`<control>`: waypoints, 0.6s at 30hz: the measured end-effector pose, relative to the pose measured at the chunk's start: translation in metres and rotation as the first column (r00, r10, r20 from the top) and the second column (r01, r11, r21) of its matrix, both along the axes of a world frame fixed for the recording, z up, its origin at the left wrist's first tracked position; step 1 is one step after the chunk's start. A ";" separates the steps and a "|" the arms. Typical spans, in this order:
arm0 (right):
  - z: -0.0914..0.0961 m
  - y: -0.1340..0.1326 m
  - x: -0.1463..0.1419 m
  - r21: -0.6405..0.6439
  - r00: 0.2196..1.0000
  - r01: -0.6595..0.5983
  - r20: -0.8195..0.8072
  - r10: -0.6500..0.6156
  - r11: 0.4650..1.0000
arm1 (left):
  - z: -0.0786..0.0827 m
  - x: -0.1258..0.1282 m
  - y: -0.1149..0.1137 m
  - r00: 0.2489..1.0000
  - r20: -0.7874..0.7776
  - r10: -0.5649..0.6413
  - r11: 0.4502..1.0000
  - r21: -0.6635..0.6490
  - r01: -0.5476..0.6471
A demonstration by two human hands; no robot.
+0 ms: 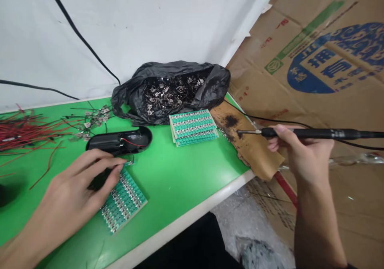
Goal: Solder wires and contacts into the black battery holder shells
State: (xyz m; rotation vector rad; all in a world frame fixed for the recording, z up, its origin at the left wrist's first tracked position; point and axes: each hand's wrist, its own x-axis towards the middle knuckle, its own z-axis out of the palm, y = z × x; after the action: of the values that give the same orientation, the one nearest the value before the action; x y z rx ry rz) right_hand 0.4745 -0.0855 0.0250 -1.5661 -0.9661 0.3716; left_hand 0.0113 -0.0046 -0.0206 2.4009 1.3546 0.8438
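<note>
My right hand [303, 149] is closed around a black soldering iron [315, 133], held level with its tip over a scorched piece of brown cardboard [255, 149] at the table's right edge. My left hand [81, 185] lies on the green table [177, 181], fingers curled over the near end of a black oval plastic housing [120, 142] and touching a green circuit board panel [124, 201] that lies beside it. A red wire shows inside the housing.
A stack of green circuit board panels [193, 127] lies mid-table. Behind it, an open black bag [171, 89] holds metal clips. Red wires [24, 131] and loose clips [93, 121] lie at the left. Large cardboard sheets [324, 61] stand at the right. Black cables cross the white wall.
</note>
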 end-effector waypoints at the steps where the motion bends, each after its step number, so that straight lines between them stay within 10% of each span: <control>1: -0.001 -0.001 -0.002 0.012 1.000 -0.003 -0.013 0.003 1.000 | 0.002 0.002 0.000 1.000 0.014 -0.009 1.000 -0.011 0.009; 18: -0.012 -0.004 -0.016 0.028 0.994 -0.081 -0.073 0.083 0.996 | 0.005 0.010 0.001 0.998 0.058 -0.013 0.995 -0.096 0.019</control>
State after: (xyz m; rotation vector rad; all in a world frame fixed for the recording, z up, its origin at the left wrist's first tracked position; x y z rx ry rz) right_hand 0.4584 -0.0892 0.0130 -1.4830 -0.9763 0.4704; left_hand 0.0209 -0.0036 -0.0155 2.2936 1.3221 0.8168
